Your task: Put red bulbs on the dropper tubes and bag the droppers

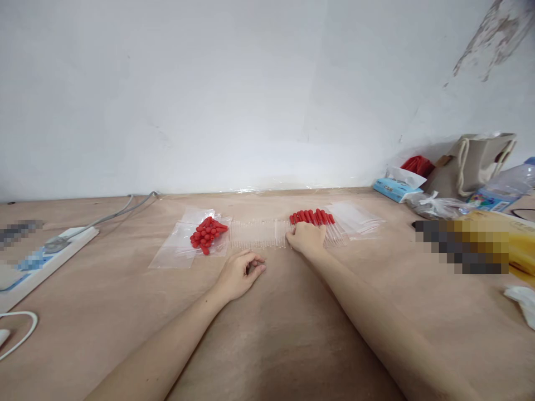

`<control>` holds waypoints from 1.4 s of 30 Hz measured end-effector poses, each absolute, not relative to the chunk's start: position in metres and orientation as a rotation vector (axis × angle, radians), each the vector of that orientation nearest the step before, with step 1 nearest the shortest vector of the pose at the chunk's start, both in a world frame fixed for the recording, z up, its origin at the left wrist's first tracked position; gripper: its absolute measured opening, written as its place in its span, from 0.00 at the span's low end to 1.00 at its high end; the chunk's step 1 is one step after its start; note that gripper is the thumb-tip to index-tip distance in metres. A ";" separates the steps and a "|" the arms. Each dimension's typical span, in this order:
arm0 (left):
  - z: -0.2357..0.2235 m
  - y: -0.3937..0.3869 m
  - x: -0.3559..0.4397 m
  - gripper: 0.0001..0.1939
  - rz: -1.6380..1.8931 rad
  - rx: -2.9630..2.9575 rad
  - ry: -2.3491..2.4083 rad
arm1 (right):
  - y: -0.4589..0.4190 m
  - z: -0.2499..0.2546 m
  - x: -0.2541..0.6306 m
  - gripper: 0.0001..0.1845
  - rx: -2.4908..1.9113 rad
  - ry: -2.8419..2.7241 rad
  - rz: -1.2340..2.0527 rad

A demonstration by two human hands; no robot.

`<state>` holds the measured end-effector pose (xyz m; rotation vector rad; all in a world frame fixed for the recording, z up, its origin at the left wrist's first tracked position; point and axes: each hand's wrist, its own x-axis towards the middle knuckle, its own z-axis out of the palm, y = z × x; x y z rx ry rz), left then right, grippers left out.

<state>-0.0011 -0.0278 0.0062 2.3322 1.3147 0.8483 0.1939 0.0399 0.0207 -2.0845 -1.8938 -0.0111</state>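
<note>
My right hand is closed at the left end of a row of droppers with red rubber bulbs and clear tubes. Its fingers seem to grip the leftmost dropper, though the back of the hand covers most of the tube. To the left of it lies a row of clear glass tubes without bulbs, side by side. My left hand rests on the table just in front of these tubes, fingers loosely curled and thumb apart, holding nothing. Beyond it, a pile of loose red rubber bulbs lies on clear plastic bags.
More clear plastic bags lie right of the droppers. A power strip with cables is at the left. Tissues, a cloth bag, a plastic bottle and a yellow package crowd the right. A wall stands behind the table.
</note>
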 end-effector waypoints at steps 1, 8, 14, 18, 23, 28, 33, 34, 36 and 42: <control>0.006 -0.028 -0.001 0.07 0.845 2.333 1.315 | 0.041 0.020 0.195 0.12 -2.092 -1.888 0.002; 0.010 -0.024 -0.004 0.07 0.977 2.341 1.450 | 0.041 0.019 0.194 0.12 -2.086 -1.848 0.063; 0.036 -0.002 -0.042 0.08 1.079 2.449 2.160 | 0.019 0.016 0.202 0.11 -1.770 -1.815 -0.085; 0.052 0.003 -0.067 0.17 0.743 2.279 2.468 | -0.004 0.004 0.214 0.12 -1.495 -1.920 -0.238; 0.060 -0.002 -0.077 0.24 0.253 2.054 2.468 | -0.013 -0.005 0.221 0.12 -1.443 -1.908 -0.222; 0.058 -0.001 -0.073 0.12 0.095 2.080 2.455 | -0.013 -0.003 0.216 0.11 -1.419 -1.931 -0.205; 0.077 -0.011 -0.075 0.04 -0.107 2.023 2.386 | -0.013 -0.004 0.217 0.10 -1.396 -1.943 -0.161; 0.082 -0.014 -0.075 0.04 -0.143 2.022 2.356 | -0.012 -0.004 0.218 0.10 -1.378 -1.950 -0.133; 0.088 -0.019 -0.072 0.04 -0.126 2.081 2.245 | -0.010 -0.005 0.219 0.09 -1.330 -1.967 -0.075; 0.051 -0.018 -0.030 0.10 0.657 2.457 1.667 | -0.010 -0.004 0.218 0.14 -1.170 -2.030 0.022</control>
